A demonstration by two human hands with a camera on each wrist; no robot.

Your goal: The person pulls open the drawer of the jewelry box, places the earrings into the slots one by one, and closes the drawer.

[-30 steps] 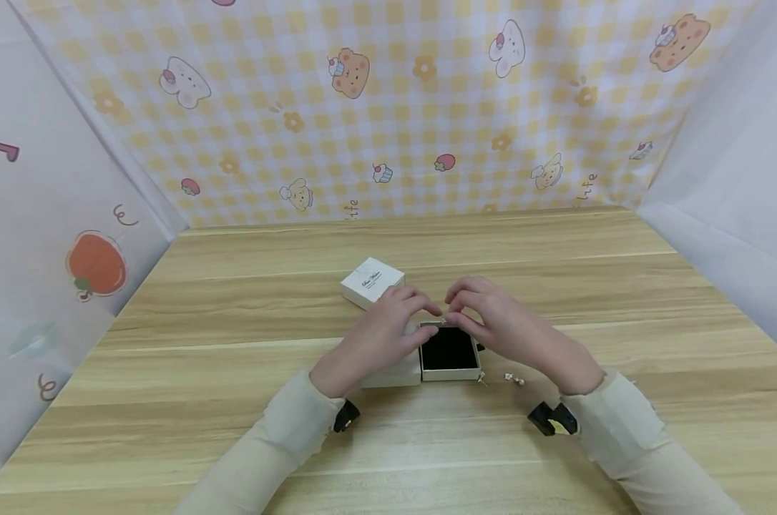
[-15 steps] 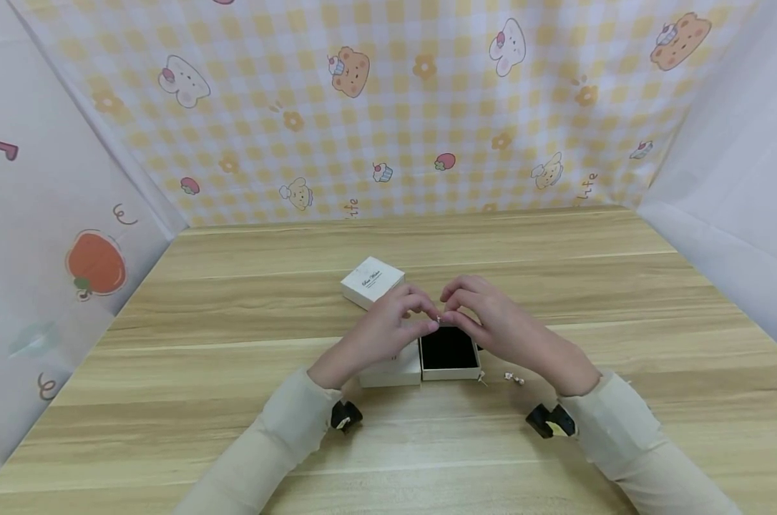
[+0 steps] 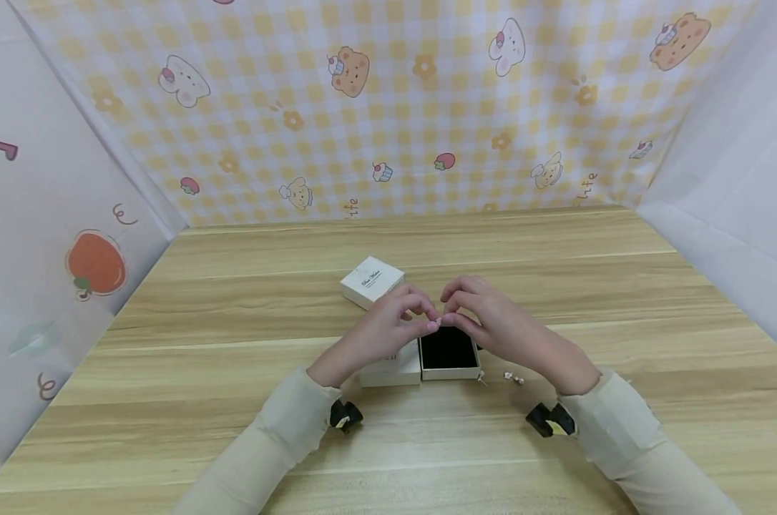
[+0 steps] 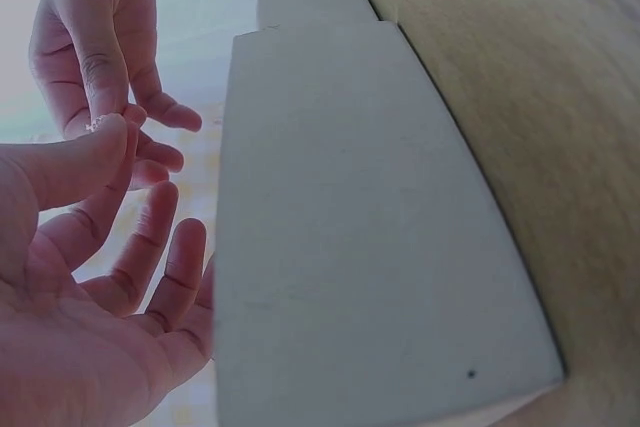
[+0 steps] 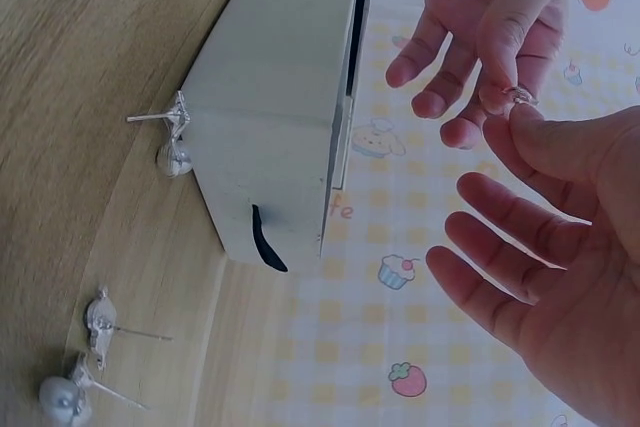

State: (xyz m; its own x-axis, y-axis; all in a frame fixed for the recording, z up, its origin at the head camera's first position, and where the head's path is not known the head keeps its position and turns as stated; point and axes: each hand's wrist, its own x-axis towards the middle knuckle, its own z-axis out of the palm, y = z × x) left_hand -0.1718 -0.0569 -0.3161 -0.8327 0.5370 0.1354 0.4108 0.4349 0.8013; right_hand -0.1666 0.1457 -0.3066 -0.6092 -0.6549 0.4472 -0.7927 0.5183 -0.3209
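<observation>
In the head view, my left hand (image 3: 383, 325) and right hand (image 3: 496, 325) meet just over the back edge of a white drawer-type box with a black lining (image 3: 449, 374). Left thumb and forefinger pinch a small silvery earring (image 3: 438, 322). Right thumb and forefinger pinch at the same earring (image 5: 520, 96), seen from the right wrist; the fingertips cover most of it. The other fingers of both hands are spread or loosely bent. One pearl stud earring (image 5: 174, 155) lies against the box corner, and further silver and pearl studs (image 5: 66, 399) lie nearer on the table.
A white box (image 3: 398, 370) stands left of the black-lined one, partly under my left forearm. Behind it sits another white box with printed script (image 3: 370, 279). A black pull tab (image 5: 264, 239) sticks out of the lined box. A patterned cloth (image 3: 388, 107) hangs behind the table.
My hands have drawn slightly together, the right one moving left until its fingertips meet the left's at the earring. The earring has turned a little between the fingers. Boxes and loose earrings stay put.
</observation>
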